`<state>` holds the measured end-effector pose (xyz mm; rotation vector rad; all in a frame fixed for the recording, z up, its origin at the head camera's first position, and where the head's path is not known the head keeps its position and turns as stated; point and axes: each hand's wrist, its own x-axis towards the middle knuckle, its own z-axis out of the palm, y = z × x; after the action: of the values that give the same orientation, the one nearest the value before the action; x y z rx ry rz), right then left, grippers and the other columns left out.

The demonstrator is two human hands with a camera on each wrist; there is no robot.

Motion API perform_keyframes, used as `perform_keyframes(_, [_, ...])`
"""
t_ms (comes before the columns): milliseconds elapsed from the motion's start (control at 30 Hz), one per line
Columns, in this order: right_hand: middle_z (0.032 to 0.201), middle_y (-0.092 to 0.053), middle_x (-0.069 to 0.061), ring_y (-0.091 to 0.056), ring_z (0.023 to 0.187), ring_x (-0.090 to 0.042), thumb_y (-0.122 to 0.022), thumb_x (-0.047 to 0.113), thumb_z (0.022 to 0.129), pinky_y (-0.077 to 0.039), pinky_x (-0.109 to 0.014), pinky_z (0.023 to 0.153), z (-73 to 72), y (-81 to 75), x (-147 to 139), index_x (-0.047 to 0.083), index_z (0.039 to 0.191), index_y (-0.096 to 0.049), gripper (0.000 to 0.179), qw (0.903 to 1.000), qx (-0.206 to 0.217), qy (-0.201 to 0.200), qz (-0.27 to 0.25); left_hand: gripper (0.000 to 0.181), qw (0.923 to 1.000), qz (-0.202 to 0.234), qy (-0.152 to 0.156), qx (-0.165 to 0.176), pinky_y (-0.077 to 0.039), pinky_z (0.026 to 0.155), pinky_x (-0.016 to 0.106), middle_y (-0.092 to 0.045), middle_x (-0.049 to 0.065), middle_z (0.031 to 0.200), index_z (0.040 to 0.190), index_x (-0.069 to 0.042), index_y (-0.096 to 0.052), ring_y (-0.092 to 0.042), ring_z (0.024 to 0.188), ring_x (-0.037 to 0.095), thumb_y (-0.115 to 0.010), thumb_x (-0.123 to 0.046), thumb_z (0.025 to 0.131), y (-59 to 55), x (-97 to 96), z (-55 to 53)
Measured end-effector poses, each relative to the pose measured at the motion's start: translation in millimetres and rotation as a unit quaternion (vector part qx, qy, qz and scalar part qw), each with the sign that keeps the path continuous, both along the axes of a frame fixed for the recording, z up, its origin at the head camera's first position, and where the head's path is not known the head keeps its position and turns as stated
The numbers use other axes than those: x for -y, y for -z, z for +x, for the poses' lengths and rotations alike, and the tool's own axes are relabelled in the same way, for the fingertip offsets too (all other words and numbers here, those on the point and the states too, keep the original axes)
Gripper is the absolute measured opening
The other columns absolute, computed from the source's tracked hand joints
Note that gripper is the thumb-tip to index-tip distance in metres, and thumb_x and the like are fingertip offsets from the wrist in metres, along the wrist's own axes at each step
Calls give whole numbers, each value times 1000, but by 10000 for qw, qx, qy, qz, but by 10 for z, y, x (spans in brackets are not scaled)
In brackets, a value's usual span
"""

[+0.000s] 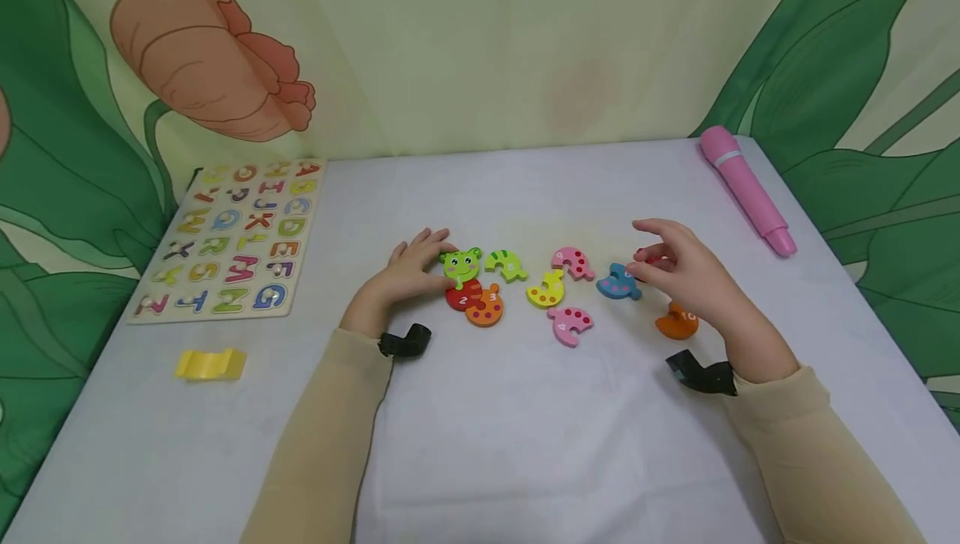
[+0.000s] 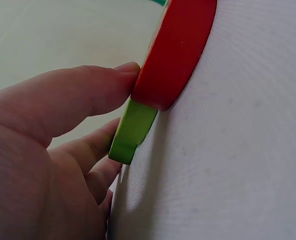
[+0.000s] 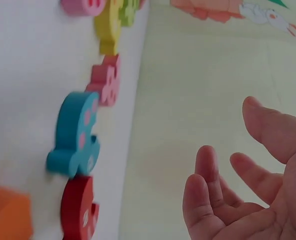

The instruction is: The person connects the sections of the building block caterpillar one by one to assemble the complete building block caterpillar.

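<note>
My left hand rests at a green frog-like head piece, fingers spread along its far side. In the left wrist view, the thumb touches the upper edge of a red piece marked 2. An orange spotted piece marked 3 adjoins that red one. My right hand hovers above the table with fingers apart and nothing between them. Below it lies another red piece, mostly hidden in the head view, beside a blue piece. An orange piece lies under the right wrist.
Between the hands lie a green striped piece, a yellow piece and two pink pieces, one upper, one lower. A letter board and yellow block are at left; a pink microphone-shaped toy at far right.
</note>
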<state>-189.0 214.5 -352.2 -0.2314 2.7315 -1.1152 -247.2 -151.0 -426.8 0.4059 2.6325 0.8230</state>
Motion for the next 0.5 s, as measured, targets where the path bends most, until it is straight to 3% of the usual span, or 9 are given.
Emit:
perform_keyframes(100, [134,-35,-19,-50,108,-31,-59,30,87,-50,-17,71,54,29,-88,11,140,-31,63,10000,73,-53,36,54,10000,-40,-1,-14,6,112,49,-16,-1,153,128,-19,-46,2,142,20,-61,-34,78,-5,8,2])
perform_keyframes(167, [133,-35,-20,-49,107,-31,-60,28,87,-50,-17,71,86,70,-98,8,139,-31,63,9998,71,-171,15,54,10000,-43,-9,-14,6,112,49,-16,0,153,128,-18,-46,2,142,20,-62,-33,78,-9,12,6])
perform_keyframes(333, [128,-41,-18,-52,104,-28,-64,21,84,-51,-37,85,152,196,56,5,136,-35,62,9981,35,-618,-17,54,10000,-14,-34,-21,6,112,48,-17,-1,153,127,-19,-47,2,142,19,-62,-34,78,-4,10,4])
perform_keyframes(500, [132,-42,-13,-48,116,-29,-69,26,79,-47,-46,90,210,313,333,11,136,-38,66,9912,311,-1185,493,54,10000,14,-19,-26,6,112,49,-16,-1,153,127,-19,-47,3,142,20,-62,-34,78,11,3,3])
